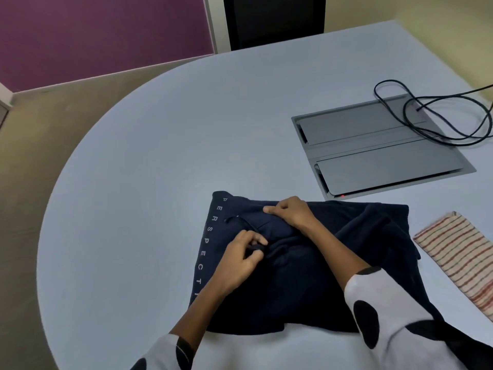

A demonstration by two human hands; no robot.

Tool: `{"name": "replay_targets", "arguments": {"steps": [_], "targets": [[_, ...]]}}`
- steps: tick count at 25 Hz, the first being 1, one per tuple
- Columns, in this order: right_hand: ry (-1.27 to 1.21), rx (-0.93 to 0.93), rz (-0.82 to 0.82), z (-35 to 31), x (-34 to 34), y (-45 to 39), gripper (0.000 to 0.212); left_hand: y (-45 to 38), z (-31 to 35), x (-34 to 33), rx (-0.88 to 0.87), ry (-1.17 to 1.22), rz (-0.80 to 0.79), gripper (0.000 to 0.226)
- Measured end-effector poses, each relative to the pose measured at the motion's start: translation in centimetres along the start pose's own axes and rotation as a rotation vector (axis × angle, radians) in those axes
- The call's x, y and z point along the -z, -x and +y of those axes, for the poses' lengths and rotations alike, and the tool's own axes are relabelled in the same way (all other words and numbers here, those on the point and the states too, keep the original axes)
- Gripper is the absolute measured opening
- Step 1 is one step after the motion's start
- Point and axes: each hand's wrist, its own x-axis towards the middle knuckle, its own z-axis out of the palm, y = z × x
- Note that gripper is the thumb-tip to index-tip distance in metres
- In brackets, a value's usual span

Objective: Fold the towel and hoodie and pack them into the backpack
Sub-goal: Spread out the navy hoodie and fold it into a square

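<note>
A pale blue-grey table (165, 145) with a rounded end fills most of the frame, its curved edge sweeping down the left side. At the upper left of the frame stands a purple wall panel (101, 36), and at the top centre is a dark chair back (272, 20) just beyond the table.

In the lower centre lies the navy hoodie (306, 276), partly folded into a rough rectangle, with pale lettering running down its left edge. Its right part is rumpled rather than flat. At the right of the frame, above the hoodie, a grey hatch panel (378, 150) is set flush into the table, and a black cable (416, 113) loops across the hatch's upper right corner and runs off the right edge.

At the lower right, just beside the hoodie, the striped towel (458, 255) lies already folded into a long strip. The backpack is not in the picture.

Both arms come in from the bottom edge in white sleeves with black patches. The right hand (290, 212) rests on the upper middle of the hoodie, fingers curled and pressing down on the cloth. The left hand (241, 259) sits just below it, its fingertips pinched together on the dark drawstring (241, 222).
</note>
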Motion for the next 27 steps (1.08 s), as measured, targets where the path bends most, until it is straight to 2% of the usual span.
{"name": "replay_targets", "arguments": {"steps": [1, 3, 4, 6, 7, 8, 9, 11, 13, 15, 18, 20, 22, 23, 25, 26, 27], "targets": [[0.052, -0.022, 0.029, 0.4, -0.4, -0.1, 0.053, -0.2, 0.1, 0.3, 0.014, -0.052, -0.07, 0.025], [0.259, 0.029, 0.117, 0.4, -1.1, -0.1, 0.043, 0.1, 0.8, 0.4, -0.171, -0.491, -0.161, 0.036], [0.356, 0.087, 0.173, 0.1, -1.2, 0.2, 0.038, 0.5, 1.5, 0.3, -0.296, -0.652, -0.085, 0.041], [0.452, 0.229, 0.305, -0.1, -1.1, 1.2, 0.033, 1.0, 2.5, 0.3, -0.507, -0.704, 0.172, 0.041], [0.488, 0.305, 0.362, 0.1, -1.0, 2.0, 0.039, 0.5, 2.5, 0.5, -0.509, -0.648, 0.284, 0.039], [0.546, 0.374, 0.393, 0.5, -1.1, 3.1, 0.048, -0.3, 1.9, 0.9, -0.425, -0.588, 0.317, 0.04], [0.642, 0.433, 0.396, 1.3, -1.3, 4.3, 0.061, -1.2, 0.9, 1.5, -0.302, -0.564, 0.28, 0.047], [0.896, 0.483, 0.365, 4.0, -1.7, 6.6, 0.08, -2.2, -2.0, 1.6, -0.078, -0.678, 0.113, 0.071], [1.057, 0.42, 0.323, 7.0, -1.1, 8.0, 0.086, -2.0, -4.8, 0.8, -0.019, -0.869, 0.022, 0.088], [1.064, 0.271, 0.31, 9.1, -0.2, 8.5, 0.088, -2.0, -5.8, 0.1, 0.014, -0.929, 0.018, 0.093], [0.992, 0.13, 0.296, 9.8, 0.0, 8.4, 0.09, -2.4, -5.1, 0.3, 0.059, -0.874, 0.039, 0.09], [0.942, 0.154, 0.283, 9.5, 0.2, 8.0, 0.095, -2.1, -4.1, -0.2, 0.013, -0.755, 0.015, 0.086], [0.812, 0.283, 0.308, 9.1, 1.1, 8.4, 0.097, -0.5, -3.1, -1.8, -0.064, -0.607, -0.039, 0.086], [0.733, 0.358, 0.393, 9.2, 1.6, 9.0, 0.091, 0.4, -2.9, -2.9, -0.088, -0.595, -0.053, 0.087], [0.651, 0.439, 0.751, 10.0, 2.4, 10.4, 0.072, 1.5, -3.6, -4.8, -0.11, -0.702, -0.036, 0.088], [0.608, 0.357, 0.905, 10.7, 2.8, 11.2, 0.069, 1.4, -4.1, -5.4, -0.112, -0.736, -0.003, 0.086], [0.56, 0.205, 0.974, 11.3, 3.3, 12.0, 0.072, 1.1, -4.3, -5.7, -0.101, -0.721, 0.044, 0.082]]}}
